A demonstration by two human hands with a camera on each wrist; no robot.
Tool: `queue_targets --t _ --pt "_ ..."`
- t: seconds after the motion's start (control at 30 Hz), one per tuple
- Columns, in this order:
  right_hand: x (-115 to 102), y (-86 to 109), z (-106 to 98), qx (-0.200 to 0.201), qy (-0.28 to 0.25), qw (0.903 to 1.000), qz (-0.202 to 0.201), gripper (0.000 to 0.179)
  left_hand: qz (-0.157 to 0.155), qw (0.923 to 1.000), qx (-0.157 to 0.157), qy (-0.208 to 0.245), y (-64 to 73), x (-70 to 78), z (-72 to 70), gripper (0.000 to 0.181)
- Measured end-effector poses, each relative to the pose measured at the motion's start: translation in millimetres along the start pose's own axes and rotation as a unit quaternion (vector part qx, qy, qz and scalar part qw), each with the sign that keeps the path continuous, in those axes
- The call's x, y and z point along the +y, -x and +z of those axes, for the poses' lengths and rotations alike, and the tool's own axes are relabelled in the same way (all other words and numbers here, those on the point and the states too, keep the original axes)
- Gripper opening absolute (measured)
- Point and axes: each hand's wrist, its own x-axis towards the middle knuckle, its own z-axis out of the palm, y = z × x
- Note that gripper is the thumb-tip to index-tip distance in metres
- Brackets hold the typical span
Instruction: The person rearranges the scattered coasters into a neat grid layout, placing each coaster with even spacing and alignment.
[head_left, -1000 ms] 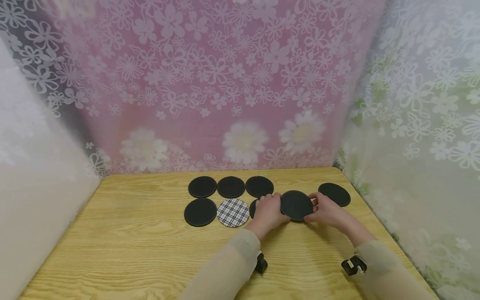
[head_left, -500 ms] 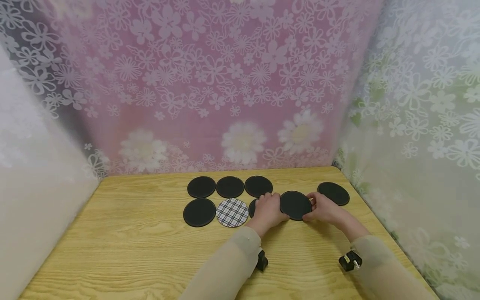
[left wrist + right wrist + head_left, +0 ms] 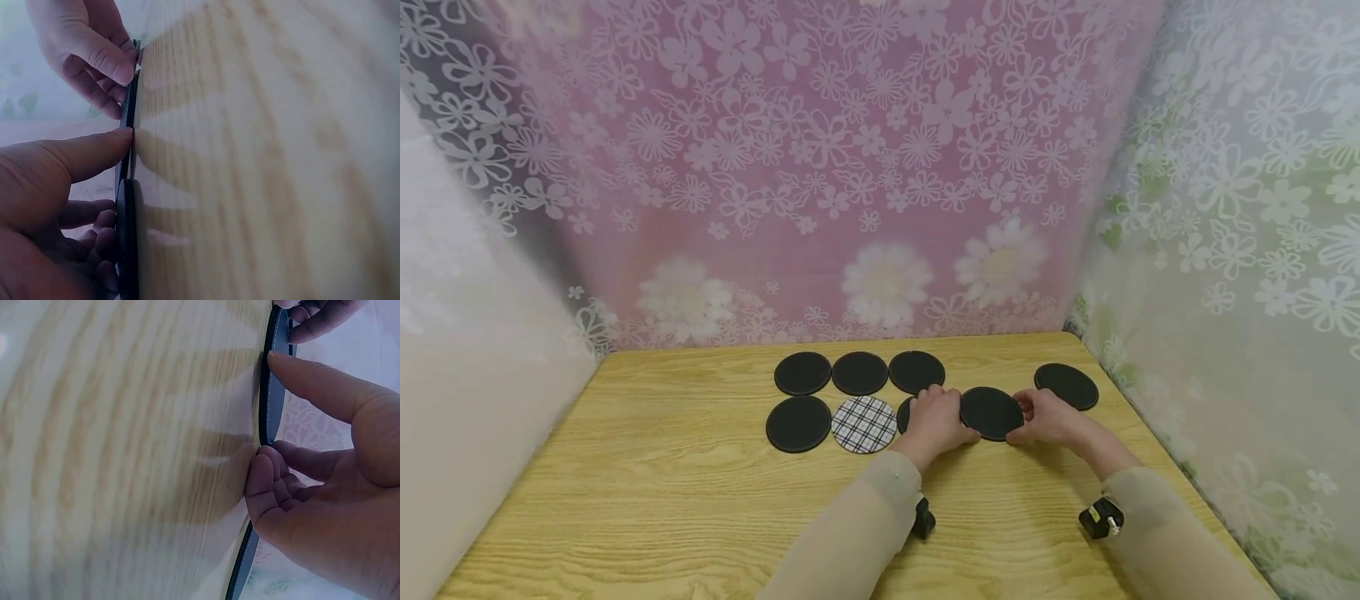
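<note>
A round black coaster (image 3: 992,414) lies flat or nearly flat on the wooden table, between my two hands. My left hand (image 3: 936,423) holds its left edge, with the thumb at the near side. On the opposite edge my right hand (image 3: 1049,419) has its thumb at the near side and its fingers around the right. The right wrist view shows that coaster (image 3: 275,400) edge-on, close to the tabletop. Partly hidden under my left hand is another black coaster (image 3: 903,414). Left of it sits a coaster with a black-and-white plaid face (image 3: 864,425).
Three black coasters form a back row, the middle one (image 3: 860,373) touching its neighbours. Another black coaster (image 3: 798,424) lies left of the plaid one. A separate black coaster (image 3: 1067,387) rests near the right edge of the wooden table (image 3: 662,483). Flowered curtains (image 3: 880,167) surround the table.
The held coaster's far edge has come down slightly, so it looks flatter against the table. Both hands keep nearly the same place on its edges.
</note>
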Motion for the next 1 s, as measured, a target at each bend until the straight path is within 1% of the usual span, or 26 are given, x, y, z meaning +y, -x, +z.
queue_targets --t 0.4,0.7,1.0 --pt "1.4 2.1 0.8 -0.004 -0.002 1.0 0.008 0.089 0.006 0.9999 0.002 0.008 1.3 -1.6 1.2 0.062" --pt "-0.7 4.1 1.7 -0.008 -0.007 0.9999 0.012 0.089 0.013 0.9994 0.0 0.032 2.3 -4.5 0.4 0.06" --pt "-1.4 3.7 1.4 -0.008 -0.012 0.9999 0.007 0.088 0.015 0.9994 0.003 0.03 2.3 -5.7 0.4 0.059"
